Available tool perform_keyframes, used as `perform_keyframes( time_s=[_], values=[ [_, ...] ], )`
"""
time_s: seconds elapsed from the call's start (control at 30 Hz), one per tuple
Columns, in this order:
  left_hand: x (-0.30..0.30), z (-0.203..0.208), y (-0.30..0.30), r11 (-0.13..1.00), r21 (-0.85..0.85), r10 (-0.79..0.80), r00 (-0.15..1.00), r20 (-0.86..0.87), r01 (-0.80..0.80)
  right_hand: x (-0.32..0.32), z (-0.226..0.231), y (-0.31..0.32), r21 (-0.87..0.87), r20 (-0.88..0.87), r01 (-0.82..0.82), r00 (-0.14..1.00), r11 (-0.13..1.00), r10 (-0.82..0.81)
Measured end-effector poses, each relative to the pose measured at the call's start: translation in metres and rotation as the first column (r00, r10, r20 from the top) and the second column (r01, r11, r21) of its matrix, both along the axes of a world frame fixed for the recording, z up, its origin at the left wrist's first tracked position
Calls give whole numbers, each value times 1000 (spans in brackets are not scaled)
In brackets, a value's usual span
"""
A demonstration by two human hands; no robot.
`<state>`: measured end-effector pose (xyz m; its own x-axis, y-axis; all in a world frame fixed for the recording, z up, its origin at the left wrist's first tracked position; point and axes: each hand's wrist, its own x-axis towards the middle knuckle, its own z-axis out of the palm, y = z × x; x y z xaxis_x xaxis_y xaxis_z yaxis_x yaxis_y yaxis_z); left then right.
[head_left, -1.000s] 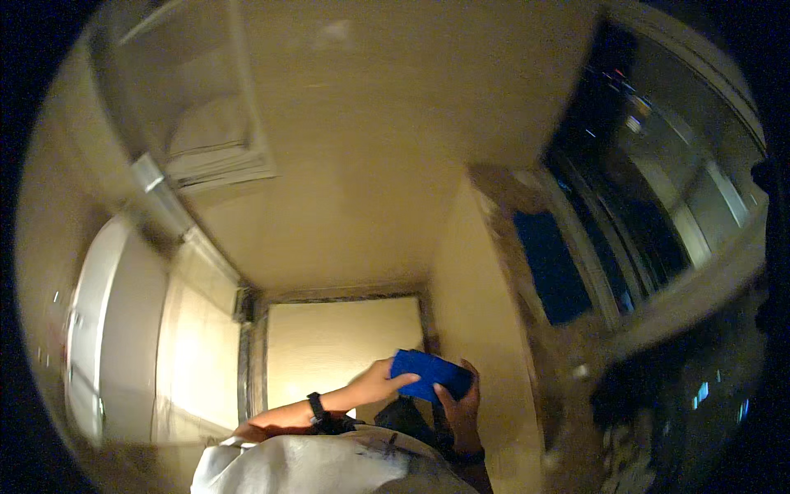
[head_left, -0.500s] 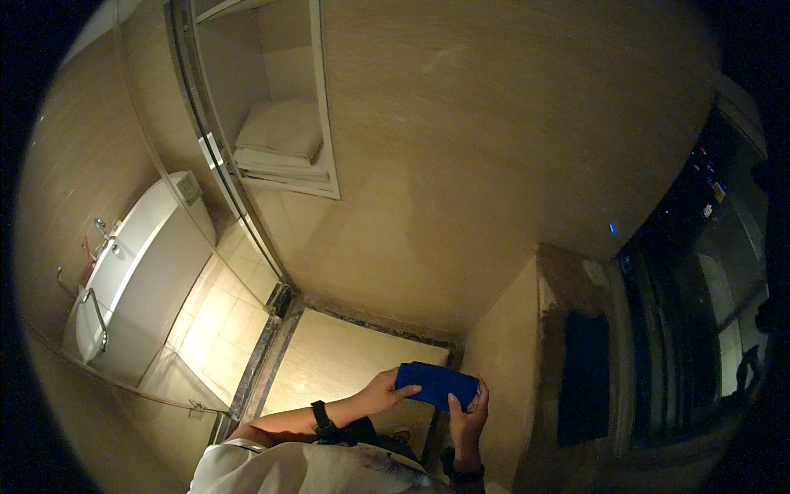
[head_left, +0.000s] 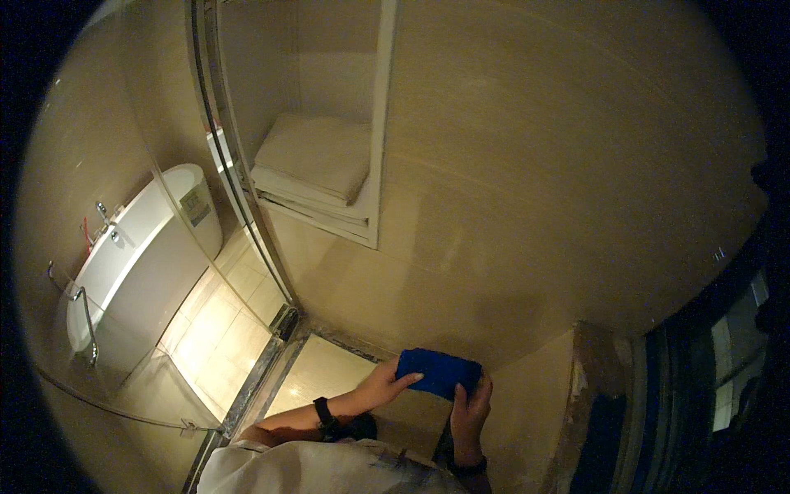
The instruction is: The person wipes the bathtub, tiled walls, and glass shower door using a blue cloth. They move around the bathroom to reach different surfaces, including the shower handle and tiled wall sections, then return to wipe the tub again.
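A folded blue cloth (head_left: 439, 370) is stretched level between my two hands, in front of my body. My left hand (head_left: 385, 387) grips its left end, thumb on the near face and the other fingers behind. Around the right end closes my right hand (head_left: 471, 413), its thumb upright against the cloth. A dark band circles each wrist.
A wall niche (head_left: 380, 123) ahead holds a stack of folded white towels (head_left: 313, 160). To the left, beyond a glass panel with a metal frame, stands a white bathtub (head_left: 156, 284) with a tap. A ledge (head_left: 576, 370) and dark window lie right.
My view has shifted, so the niche and towels look larger and the window sits lower at the right. The cloth stays in both hands, slightly higher in the picture.
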<state>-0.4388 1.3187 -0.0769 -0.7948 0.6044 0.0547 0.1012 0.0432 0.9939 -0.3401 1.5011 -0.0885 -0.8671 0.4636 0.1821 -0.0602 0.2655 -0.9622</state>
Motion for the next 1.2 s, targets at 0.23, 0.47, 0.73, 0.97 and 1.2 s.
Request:
perform_keyframes(
  time_s=[0.23, 0.47, 0.73, 0.97, 1.2],
  values=[
    [-61, -8, -17, 994, 4, -106, 979, 172, 107, -69, -3, -31, 726, -75, 7, 995, 687, 69],
    [-77, 15, -11, 981, 189, -7, 983, -183, 42, -91, -8, -34, 606, -102, -29, 988, 795, 113],
    [-79, 25, 12, 996, 80, -38, 999, -39, 41, -107, 2, -2, 168, 26, -288, 957, 943, 287],
    [-81, 62, 13, 999, 32, -14, 989, -150, 19, -107, 88, 4, -50, 90, -362, 927, 931, 365],
    [-74, 89, 24, 999, 4, -45, 983, -179, 47, -103, 102, 6, -91, 47, -281, 957, 955, 286]
  ],
)
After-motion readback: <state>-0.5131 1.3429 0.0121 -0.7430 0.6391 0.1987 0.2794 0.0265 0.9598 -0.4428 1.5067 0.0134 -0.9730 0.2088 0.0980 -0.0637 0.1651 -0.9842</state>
